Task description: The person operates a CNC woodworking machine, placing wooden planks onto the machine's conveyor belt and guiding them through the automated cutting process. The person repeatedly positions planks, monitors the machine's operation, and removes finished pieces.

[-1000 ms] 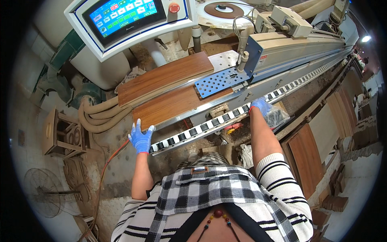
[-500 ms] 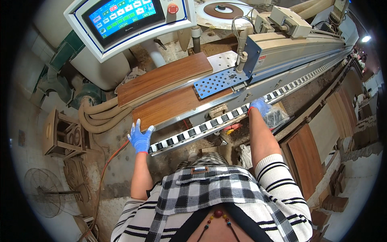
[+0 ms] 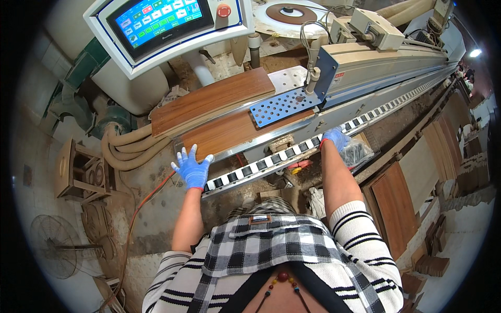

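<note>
A wood-grain board [image 3: 222, 134] lies on the machine's bed, its far-right part under the blue perforated plate [image 3: 284, 108]. At the board's near left corner is my left hand [image 3: 192, 169] in a blue glove, fingers spread, fingertips touching the board's end. My right hand [image 3: 335, 140], also gloved, rests at the roller rail [image 3: 269, 163] that runs along the machine's front. Its fingers look curled over the rail's edge, partly hidden by the hand itself. A second wood-grain board [image 3: 214, 96] lies behind the first, on top of paler boards.
Above left stands a control panel [image 3: 162, 26] with a lit screen and a red button. The machine's long beam [image 3: 381, 62] stretches away to the right. Boards [image 3: 394, 203] lie at the right. Hoses [image 3: 122, 159], a fan [image 3: 55, 245] and an orange cable [image 3: 136, 214] are at left.
My left hand has moved right, and the front board has slid right with it, further under the blue plate. My right hand has stayed in place on the rail.
</note>
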Available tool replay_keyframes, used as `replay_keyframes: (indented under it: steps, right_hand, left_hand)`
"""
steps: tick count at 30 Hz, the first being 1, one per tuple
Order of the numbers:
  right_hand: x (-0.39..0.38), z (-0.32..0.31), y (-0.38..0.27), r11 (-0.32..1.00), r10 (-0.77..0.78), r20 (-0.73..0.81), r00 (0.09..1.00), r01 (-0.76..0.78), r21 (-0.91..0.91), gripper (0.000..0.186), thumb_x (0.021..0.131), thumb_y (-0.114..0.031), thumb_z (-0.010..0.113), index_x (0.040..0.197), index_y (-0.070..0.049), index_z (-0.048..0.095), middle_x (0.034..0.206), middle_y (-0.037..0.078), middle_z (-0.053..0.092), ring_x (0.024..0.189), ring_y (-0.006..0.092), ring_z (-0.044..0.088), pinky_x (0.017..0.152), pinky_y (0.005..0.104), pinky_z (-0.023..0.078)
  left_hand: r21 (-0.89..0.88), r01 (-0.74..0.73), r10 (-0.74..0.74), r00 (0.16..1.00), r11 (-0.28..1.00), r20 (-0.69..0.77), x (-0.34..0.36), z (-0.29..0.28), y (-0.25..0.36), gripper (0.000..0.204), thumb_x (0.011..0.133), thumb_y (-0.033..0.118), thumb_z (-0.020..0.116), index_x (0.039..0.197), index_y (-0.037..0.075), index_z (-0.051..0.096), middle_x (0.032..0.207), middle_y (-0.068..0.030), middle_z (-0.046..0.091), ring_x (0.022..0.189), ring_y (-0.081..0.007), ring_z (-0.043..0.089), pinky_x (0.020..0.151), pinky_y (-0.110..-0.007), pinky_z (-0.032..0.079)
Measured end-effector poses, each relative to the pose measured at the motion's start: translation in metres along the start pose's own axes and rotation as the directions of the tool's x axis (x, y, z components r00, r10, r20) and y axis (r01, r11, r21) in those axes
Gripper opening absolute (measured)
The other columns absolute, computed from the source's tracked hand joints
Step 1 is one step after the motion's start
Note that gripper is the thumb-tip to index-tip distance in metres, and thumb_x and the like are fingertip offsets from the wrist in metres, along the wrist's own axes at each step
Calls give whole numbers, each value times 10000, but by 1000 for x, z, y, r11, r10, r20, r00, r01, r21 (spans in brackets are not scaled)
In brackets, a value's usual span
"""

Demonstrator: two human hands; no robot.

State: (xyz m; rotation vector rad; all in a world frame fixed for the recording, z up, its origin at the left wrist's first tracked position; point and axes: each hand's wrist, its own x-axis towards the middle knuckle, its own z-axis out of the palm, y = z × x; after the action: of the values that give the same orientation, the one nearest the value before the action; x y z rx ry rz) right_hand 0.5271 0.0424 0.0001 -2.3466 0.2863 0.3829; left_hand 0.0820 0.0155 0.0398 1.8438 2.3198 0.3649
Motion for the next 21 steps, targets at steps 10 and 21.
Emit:
replay_keyframes:
  steps: [10, 21]
  right_hand:
    - [-3, 2, 0, 1000, -23, -22, 999, 23, -7, 674, 929, -511, 459, 1343, 12, 367, 1235, 239, 546, 1098, 410, 577, 900, 497, 490]
    - [-9, -8, 0, 999, -25, 16, 1000, 25, 28, 674, 930, -559, 441, 1245, 36, 457, 1231, 252, 568, 1088, 422, 593, 918, 507, 468]
  left_hand:
    - [161, -235, 241, 970, 959, -20, -1, 19, 72, 706, 800, 627, 606, 1358, 204, 518, 1470, -221, 377, 1399, -349, 289, 1149, -536, 92]
    - [293, -504, 452, 862, 812, 230, 151, -73, 71, 1063, 712, 675, 673, 1539, 246, 162, 1567, -190, 193, 1444, -403, 155, 1162, -538, 82]
